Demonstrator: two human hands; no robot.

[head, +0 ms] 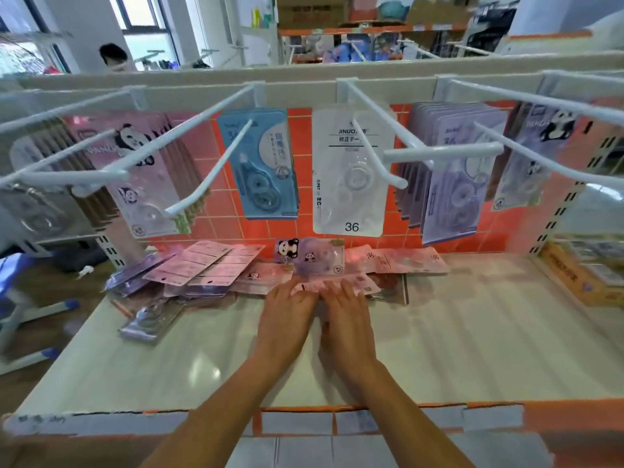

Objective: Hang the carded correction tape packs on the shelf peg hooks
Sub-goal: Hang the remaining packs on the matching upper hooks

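- Both hands lie palm down with the fingers stretched forward and not curled, their tips resting on a pink carded pack (pixel 363 284); blur hides whether either thumb pinches it.
- That pack lies flat at the back of the white shelf (pixel 472 332), at the front of a loose pile of pink and lilac packs (pixel 209 265), some printed with pandas.
- The left hand (pixel 287 312) and right hand (pixel 347 309) sit side by side, nearly touching, with both forearms reaching in from below.
- Above, white peg hooks (pixel 216 163) carry a blue pack (pixel 266 170), a clear pack marked 36 (pixel 351 184) and rows of lilac packs (pixel 449 184).
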